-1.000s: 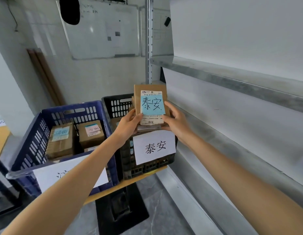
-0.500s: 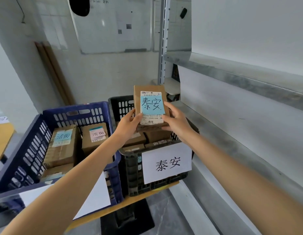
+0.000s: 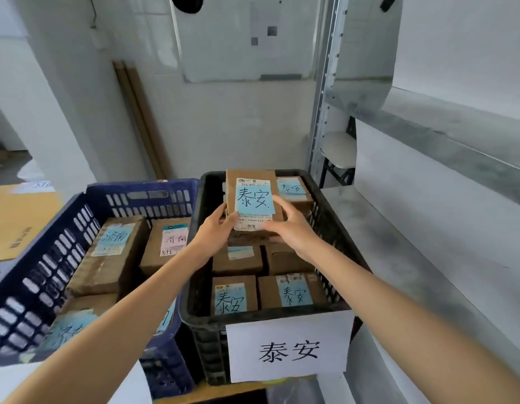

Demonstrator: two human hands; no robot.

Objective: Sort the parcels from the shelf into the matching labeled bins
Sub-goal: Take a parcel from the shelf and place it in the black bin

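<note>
Two hands hold one brown parcel (image 3: pixel 254 199) at frame centre, above the far half of the black bin (image 3: pixel 336 225). The left hand (image 3: pixel 216 228) pinches its lower left corner, and the right hand (image 3: pixel 290 230) curls round its lower right edge. Five parcels lie below it in the black bin, with a dark gap along the bin's left wall. The blue bin (image 3: pixel 142 191) touches the black bin's left side and shows at least three parcels. One paper label (image 3: pixel 287 348) hangs on the black bin's near wall.

Brown parcel (image 3: pixel 254 199) with blue 泰安 note — held tilted above the black bin (image 3: pixel 200 228) labeled 泰安.
</note>
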